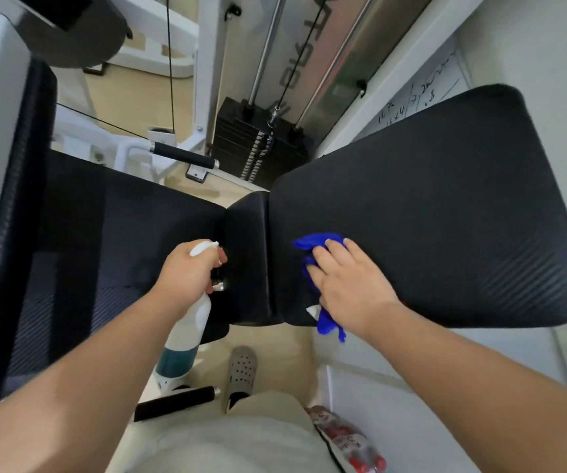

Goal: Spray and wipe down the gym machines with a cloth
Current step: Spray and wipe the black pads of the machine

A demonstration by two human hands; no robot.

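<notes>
- The left hand (189,271) is curled tightly round the neck of a white spray bottle (189,326). One finger lies at the trigger, and the nozzle points away from the person.
- The bottle's body hangs below this fist, white above and teal at the base. The hand hides most of the bottle's head.
- The right hand (350,285) lies flat, fingers straight and slightly spread, pressing a blue cloth (312,242) onto the large black pad (428,216).
- The cloth bunches out past the fingertips, and a tail of it hangs off the pad's near edge under the wrist. The part under the palm is hidden.
- Between the two hands sits a narrow black cushion (247,257). To the left of the bottle hand lies a darker seat pad (121,233).
- Beyond the hands stand a weight stack (258,141) and a black-gripped handle (183,155).
- Below the hands are a grey clog (241,370), a black roller (172,402) and a packet with red print (347,438), its lettering too blurred to read.
- The writing on the whiteboard (422,93) past the big pad is illegible.
</notes>
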